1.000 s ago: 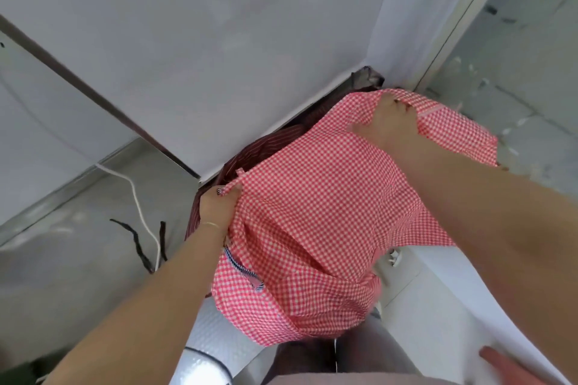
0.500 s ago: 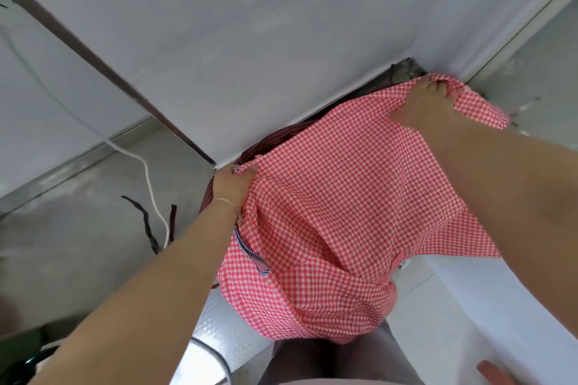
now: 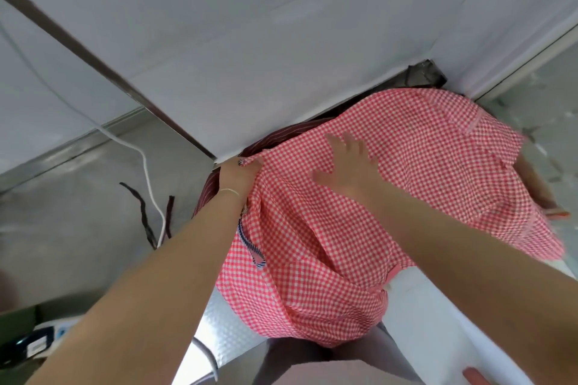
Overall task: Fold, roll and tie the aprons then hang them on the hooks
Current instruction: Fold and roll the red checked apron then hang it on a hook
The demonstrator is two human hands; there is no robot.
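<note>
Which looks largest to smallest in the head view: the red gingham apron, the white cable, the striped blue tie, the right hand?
1. Red gingham apron, by far the largest.
2. White cable, long but thin.
3. Right hand.
4. Striped blue tie.
The hand and the tie look close in extent, so that order is unsure.

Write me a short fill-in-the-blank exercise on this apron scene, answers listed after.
1. The apron spread out here has a red and white ____ pattern.
2. The left hand ____ the apron's edge.
3. The right hand lies with ____ fingers on the cloth.
4. A ____ cable runs across the floor.

Missing words: checked; grips; spread; white
</note>
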